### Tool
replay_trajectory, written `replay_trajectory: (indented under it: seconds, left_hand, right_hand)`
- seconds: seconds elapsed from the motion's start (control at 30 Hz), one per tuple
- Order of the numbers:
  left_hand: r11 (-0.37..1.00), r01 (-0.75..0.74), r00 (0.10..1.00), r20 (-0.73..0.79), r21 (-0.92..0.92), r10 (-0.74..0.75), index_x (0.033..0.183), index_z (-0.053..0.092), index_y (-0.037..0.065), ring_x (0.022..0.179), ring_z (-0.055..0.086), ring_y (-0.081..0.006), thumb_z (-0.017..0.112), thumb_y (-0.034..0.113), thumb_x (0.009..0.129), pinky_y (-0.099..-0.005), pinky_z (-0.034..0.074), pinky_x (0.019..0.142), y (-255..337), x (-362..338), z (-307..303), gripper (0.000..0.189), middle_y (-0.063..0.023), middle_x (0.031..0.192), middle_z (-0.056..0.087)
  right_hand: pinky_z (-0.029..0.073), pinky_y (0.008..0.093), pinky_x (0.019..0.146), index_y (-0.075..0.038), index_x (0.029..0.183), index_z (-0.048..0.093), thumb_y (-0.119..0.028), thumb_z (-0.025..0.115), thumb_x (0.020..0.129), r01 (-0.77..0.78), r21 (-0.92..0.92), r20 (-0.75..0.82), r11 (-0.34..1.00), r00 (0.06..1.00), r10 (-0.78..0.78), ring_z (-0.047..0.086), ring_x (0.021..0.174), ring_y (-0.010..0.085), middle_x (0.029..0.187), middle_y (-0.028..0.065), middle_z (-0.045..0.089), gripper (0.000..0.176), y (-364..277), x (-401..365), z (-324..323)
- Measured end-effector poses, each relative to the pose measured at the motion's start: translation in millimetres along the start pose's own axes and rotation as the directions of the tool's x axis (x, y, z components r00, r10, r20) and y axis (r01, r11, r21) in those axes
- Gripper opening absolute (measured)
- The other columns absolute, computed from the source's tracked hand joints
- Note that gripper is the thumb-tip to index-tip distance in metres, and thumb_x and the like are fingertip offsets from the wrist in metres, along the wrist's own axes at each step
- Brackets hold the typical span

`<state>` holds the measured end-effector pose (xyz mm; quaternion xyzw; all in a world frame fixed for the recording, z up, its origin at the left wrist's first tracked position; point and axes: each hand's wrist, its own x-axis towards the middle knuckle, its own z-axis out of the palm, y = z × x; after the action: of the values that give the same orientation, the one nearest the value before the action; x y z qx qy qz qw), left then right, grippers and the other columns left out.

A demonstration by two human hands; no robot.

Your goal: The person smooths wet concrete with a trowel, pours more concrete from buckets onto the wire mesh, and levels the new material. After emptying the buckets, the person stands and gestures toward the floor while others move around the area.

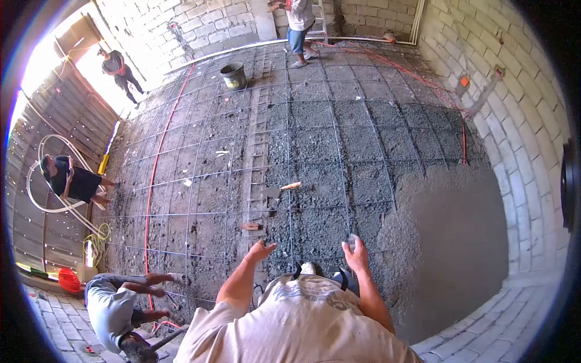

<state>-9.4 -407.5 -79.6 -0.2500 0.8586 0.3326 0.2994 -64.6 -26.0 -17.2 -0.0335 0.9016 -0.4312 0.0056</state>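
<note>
My left hand [261,250] is held out over the rebar grid [289,145], fingers apart and nothing visible in it. My right hand [356,254] is raised on the other side, also open, with thumb and fingers spread. Ahead of them, a trowel [291,186] with a wooden handle lies on the gravelly concrete. A small reddish-brown wooden piece [250,227] rests on the strip just beyond my left hand. Smooth wet concrete [460,236] spreads to the right of my right hand.
A dark bucket [233,77] stands farther back. An orange-red hose or conduit [164,136] runs along the left. One person [112,308] bends at lower left; others stand at the left wall [75,176], doorway [115,66] and back [299,27]. A block wall [514,91] borders the right.
</note>
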Motion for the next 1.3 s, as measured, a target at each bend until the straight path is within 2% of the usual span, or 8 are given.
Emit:
replay_trajectory:
  seconds: [0.2,0.27,0.3,0.5,0.67,0.93,1.07,1.3]
  left_hand:
    - [0.979,-0.058,0.996,-0.077,-0.197,0.044,0.113,0.055,-0.011,0.106,0.057,-0.0400,0.060,0.069,0.072,-0.0423,0.046,0.089,-12.6,12.7,48.3,0.089,-0.0292,0.107,0.061]
    - [0.958,-0.039,0.979,-0.202,-0.284,-0.020,0.099,0.061,-0.006,0.079,0.062,-0.0223,0.067,0.056,0.076,-0.0371,0.049,0.071,-6.6,-8.1,55.6,0.066,-0.0154,0.083,0.066]
    - [0.966,-0.022,0.983,-0.180,-0.257,-0.026,0.112,0.058,-0.006,0.104,0.059,-0.0363,0.061,0.064,0.074,-0.0396,0.047,0.088,-6.0,-19.0,56.9,0.080,-0.0264,0.105,0.063]
    - [0.895,0.239,0.950,-0.101,-0.377,-0.297,0.104,0.065,0.001,0.098,0.063,-0.0284,0.065,0.058,0.075,-0.0368,0.048,0.083,-25.1,-56.4,89.3,0.064,-0.0186,0.097,0.067]
    - [0.806,0.261,0.915,-0.131,-0.531,-0.382,0.101,0.066,0.002,0.093,0.064,-0.0265,0.068,0.056,0.074,-0.0368,0.047,0.080,-30.8,-72.4,125.0,0.060,-0.0162,0.093,0.068]
    - [0.885,0.188,0.898,-0.291,-0.427,-0.331,0.089,0.064,-0.005,0.089,0.063,-0.0354,0.061,0.066,0.072,-0.0428,0.047,0.077,17.7,-84.8,140.8,0.073,-0.0226,0.087,0.066]
    - [0.825,0.295,0.898,-0.156,-0.482,-0.412,0.131,0.039,-0.010,0.124,0.044,-0.0355,0.061,0.066,0.073,-0.0374,0.037,0.102,36.4,-103.8,144.2,0.098,-0.0275,0.131,0.046]
    - [0.774,0.364,0.859,-0.135,-0.518,-0.494,0.124,0.047,-0.011,0.120,0.048,-0.0343,0.059,0.067,0.072,-0.0378,0.039,0.099,24.0,-127.3,171.6,0.095,-0.0266,0.126,0.051]
  right_hand:
    - [0.048,0.0404,0.083,0.000,0.113,0.055,-0.035,0.066,0.081,-0.242,-0.045,0.026,0.969,0.970,0.243,0.060,0.099,0.0358,0.105,0.0225,0.062,0.048,64.6,8.8,-51.6]
    - [0.047,0.0405,0.085,0.000,0.114,0.055,-0.037,0.066,0.080,-0.377,-0.203,-0.028,0.904,0.925,0.379,0.060,0.101,0.0353,0.107,0.0219,0.062,0.052,148.0,-5.9,-58.4]
    - [0.046,0.0410,0.087,0.000,0.115,0.054,-0.039,0.066,0.079,-0.452,-0.246,0.002,0.858,0.885,0.466,0.059,0.103,0.0355,0.109,0.0223,0.061,0.055,168.9,-16.0,-75.6]
    - [0.041,0.0430,0.095,0.001,0.118,0.054,-0.049,0.059,0.079,-0.733,-0.214,-0.030,0.646,0.665,0.746,0.051,0.114,0.0395,0.119,0.0260,0.055,0.064,210.5,-72.4,-146.6]
    - [0.039,0.0433,0.097,0.002,0.119,0.054,-0.049,0.056,0.080,-0.719,-0.349,0.000,0.601,0.641,0.767,0.050,0.115,0.0412,0.121,0.0284,0.053,0.064,220.4,-75.7,-173.3]
    - [0.046,0.0340,0.042,-0.009,0.111,0.054,-0.042,0.059,0.084,-0.784,-0.044,0.168,0.619,0.605,0.779,0.056,0.078,0.0222,0.090,0.0116,0.058,0.043,256.7,-21.1,-164.6]
    - [0.048,0.0384,0.051,-0.012,0.115,0.048,-0.044,0.058,0.086,-0.740,0.031,0.233,0.672,0.659,0.716,0.055,0.080,0.0236,0.102,0.0085,0.055,0.045,283.5,9.1,-165.6]
    - [0.047,0.0363,0.048,-0.008,0.120,0.046,-0.041,0.059,0.086,-0.710,-0.052,0.259,0.702,0.670,0.696,0.056,0.071,0.0215,0.096,0.0095,0.057,0.050,285.4,25.1,-181.6]
